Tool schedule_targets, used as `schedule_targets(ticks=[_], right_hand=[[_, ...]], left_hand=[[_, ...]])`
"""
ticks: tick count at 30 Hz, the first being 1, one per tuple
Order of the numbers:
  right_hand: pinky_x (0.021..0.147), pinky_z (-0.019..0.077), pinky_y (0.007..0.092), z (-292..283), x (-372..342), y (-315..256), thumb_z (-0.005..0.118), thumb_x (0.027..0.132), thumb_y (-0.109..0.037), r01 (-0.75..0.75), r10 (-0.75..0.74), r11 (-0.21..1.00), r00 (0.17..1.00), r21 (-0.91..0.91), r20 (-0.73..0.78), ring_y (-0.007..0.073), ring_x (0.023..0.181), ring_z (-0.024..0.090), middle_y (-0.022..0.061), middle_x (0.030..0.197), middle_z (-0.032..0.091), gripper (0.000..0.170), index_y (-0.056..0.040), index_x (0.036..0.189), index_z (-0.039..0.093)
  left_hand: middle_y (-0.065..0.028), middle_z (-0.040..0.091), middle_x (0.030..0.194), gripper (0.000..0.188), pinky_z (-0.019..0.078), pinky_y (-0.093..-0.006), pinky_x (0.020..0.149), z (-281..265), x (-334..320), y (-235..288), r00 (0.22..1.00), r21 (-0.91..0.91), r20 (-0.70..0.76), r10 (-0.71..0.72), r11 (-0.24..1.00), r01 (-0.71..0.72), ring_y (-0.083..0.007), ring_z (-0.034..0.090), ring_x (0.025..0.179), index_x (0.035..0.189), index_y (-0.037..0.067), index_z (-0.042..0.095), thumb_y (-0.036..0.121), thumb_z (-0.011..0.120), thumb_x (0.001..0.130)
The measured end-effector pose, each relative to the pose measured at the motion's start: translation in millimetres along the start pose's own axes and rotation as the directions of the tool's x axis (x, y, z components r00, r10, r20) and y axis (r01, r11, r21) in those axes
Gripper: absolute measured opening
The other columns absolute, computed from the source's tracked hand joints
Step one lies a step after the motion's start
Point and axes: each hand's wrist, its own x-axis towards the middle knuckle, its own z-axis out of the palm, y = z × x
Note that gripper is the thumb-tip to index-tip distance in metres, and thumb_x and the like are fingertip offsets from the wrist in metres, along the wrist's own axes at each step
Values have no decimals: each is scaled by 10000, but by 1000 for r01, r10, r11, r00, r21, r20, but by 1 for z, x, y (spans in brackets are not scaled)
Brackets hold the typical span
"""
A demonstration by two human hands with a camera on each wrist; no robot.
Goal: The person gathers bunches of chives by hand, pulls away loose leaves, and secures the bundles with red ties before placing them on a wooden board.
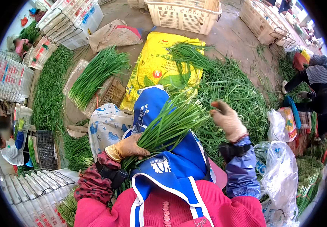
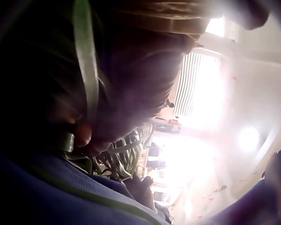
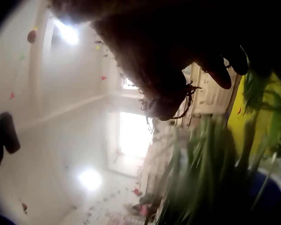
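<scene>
Sorting green stalks, apparently, and partway through: a neat pile (image 1: 99,73) lies at upper left of the head view, presumably finished, and a smaller bundle (image 1: 190,55) sits on the yellow sack (image 1: 139,81) at upper centre. Plenty looks left, since the loose heap (image 1: 233,96) fills the area right of centre. Current bunch of green stalks (image 1: 171,123) is mid-frame over the lap, some blades astray, so probably needs more tidying. Gloved left hand (image 1: 127,148), lower centre-left, has its fingers wrapped round the bunch. Gloved right hand (image 1: 228,120), right of centre, is loosely bent with thumb and fingers parted, near the stalk ends; a thin scrap hangs at one tip in the right wrist view, can't tell if pinched.
</scene>
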Motion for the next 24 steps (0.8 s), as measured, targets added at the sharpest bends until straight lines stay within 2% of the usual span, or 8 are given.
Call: schedule_targets(ticks=[3,5,11,15,17,19,23,24], right_hand=[[831,536,415,41,-7,-22,662,865,-287,128,-190,807,981,-576,-47,324,898,692,192,1020,704,441,-62,1237,588],[851,521,471,50,4,-17,614,885,-303,58,-110,774,993,-630,-44,404,961,654,228,1004,686,392,-102,1221,602],[838,553,419,16,54,32,530,926,-111,-129,6,800,978,-586,-206,346,956,682,190,1037,699,252,-135,1140,661],[835,551,435,-16,33,-5,552,900,-95,-411,94,663,875,-626,-475,376,930,680,180,1128,677,472,-188,1361,512],[894,556,374,-33,43,41,650,820,-49,-236,-338,583,800,-778,-496,325,1143,615,140,1463,456,667,-245,1428,455],[983,524,354,-26,23,30,687,749,27,293,-538,758,786,-583,-305,306,1278,527,121,1492,427,702,-231,1381,522],[968,517,351,16,-19,-18,697,673,87,617,-765,421,635,-665,105,313,1227,568,143,1307,602,589,-178,1199,681],[943,524,347,16,-13,-9,704,692,77,655,-755,512,652,-556,73,300,1185,592,133,1240,634,548,-166,1183,687]], left_hand=[[-38,649,852,449,484,-231,542,-1,0,4,1000,85,9,-16,996,15,-90,564,589,1247,18,545,15,712,830],[-22,634,829,472,486,-233,544,0,-2,6,1000,152,-12,-4,988,6,-84,560,586,1274,26,528,21,703,836],[6,662,887,736,482,-225,556,4,-3,5,1000,226,23,-18,974,12,-59,553,602,1508,155,362,54,665,845],[-1,680,966,698,515,-233,639,10,-7,15,999,385,0,40,922,-37,-76,593,681,1491,133,390,50,660,852],[-8,682,1011,680,517,-242,701,10,-5,13,990,486,-9,141,866,-119,-85,608,747,1479,111,405,57,665,853],[-25,692,1088,681,521,-262,818,8,-2,5,971,592,9,239,781,-198,-107,639,871,1479,108,403,96,675,855],[-64,681,1188,694,476,-288,951,10,0,16,995,528,19,100,844,-95,-140,632,1043,1483,116,395,169,690,858],[-72,680,1192,695,477,-292,952,9,0,15,994,557,17,109,825,-100,-148,636,1048,1485,124,395,184,692,860]])
